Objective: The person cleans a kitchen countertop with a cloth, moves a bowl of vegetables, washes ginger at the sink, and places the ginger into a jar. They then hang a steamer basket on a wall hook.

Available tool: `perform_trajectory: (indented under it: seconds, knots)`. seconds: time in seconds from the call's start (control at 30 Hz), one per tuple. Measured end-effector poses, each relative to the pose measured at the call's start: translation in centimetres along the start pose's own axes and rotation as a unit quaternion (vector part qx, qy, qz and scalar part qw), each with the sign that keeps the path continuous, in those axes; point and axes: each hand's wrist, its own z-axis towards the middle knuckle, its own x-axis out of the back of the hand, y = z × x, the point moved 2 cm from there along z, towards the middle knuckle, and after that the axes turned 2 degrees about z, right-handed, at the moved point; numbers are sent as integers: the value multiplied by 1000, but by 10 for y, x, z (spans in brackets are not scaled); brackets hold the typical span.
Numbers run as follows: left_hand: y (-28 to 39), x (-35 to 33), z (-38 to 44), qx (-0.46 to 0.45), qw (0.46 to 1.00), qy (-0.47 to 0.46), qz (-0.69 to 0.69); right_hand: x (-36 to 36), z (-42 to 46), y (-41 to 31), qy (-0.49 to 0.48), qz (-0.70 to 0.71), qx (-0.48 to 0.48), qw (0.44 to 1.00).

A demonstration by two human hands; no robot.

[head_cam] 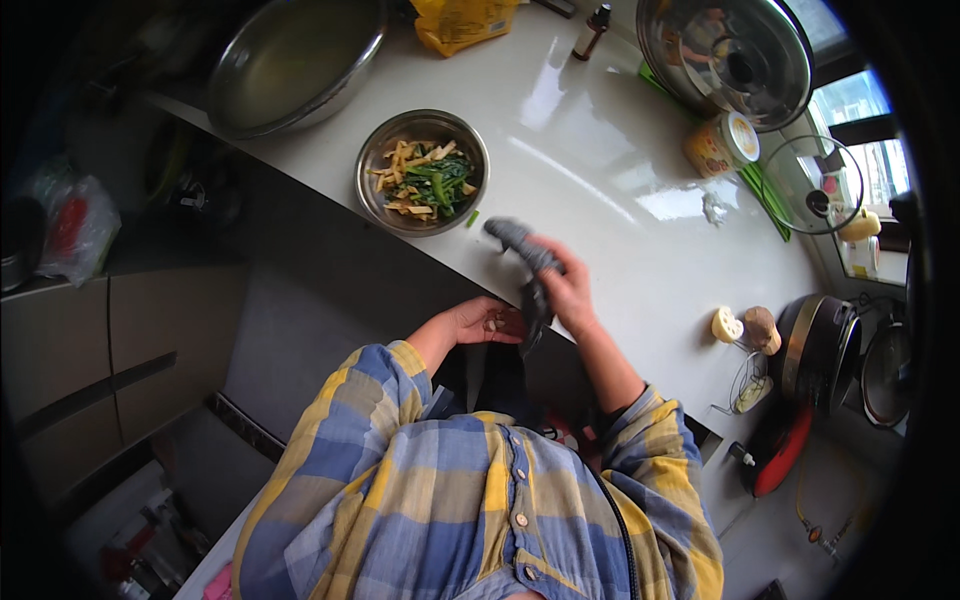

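Note:
A crumpled dark grey cloth [534, 259] is gripped in my right hand [571, 289] at the counter's front edge, blurred, part of it hanging over. Just below that edge, my left hand [487, 321] is cupped palm up beside the hanging cloth. Small pale spots show in its palm; what they are is unclear. A steel bowl [367, 191] left of the cloth holds leafy greens [442, 184] and pale cut strips [409, 157]. One short green piece [472, 218] lies on the white countertop [600, 232] between bowl and cloth.
A large steel basin [367, 64] holding cloudy liquid stands at the back left. Behind are a yellow packet [461, 26] and a small dark bottle [592, 32]. Rightward are a large steel lid [694, 67], a tub [721, 144], cut lotus root [727, 325] and a dark cooker [817, 352].

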Motion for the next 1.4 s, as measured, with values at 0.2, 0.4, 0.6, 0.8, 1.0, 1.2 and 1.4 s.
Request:
perform_trajectory:
  seconds: [0.2,0.4,0.6,0.8,1.0,1.2,1.4]
  knots:
    - [31,46,-39,-88,996,21,17,38,117,4,122,-299,201,925]
    - [42,70,-47,-131,991,41,-6,-20,100,7,23,-346,279,896]
    - [53,60,-53,-115,990,71,-27,-76,22,6,-134,-324,268,897]
    - [43,68,-46,-132,980,8,-147,-107,-12,11,-222,-253,216,917]
    - [29,66,-87,-78,990,116,7,-88,2,-13,-231,-21,-29,972]
    - [19,67,-188,-173,978,105,55,-92,1,-14,-188,113,-278,935]
    - [-24,85,-302,-254,953,164,17,-121,21,1,-118,176,-373,903]
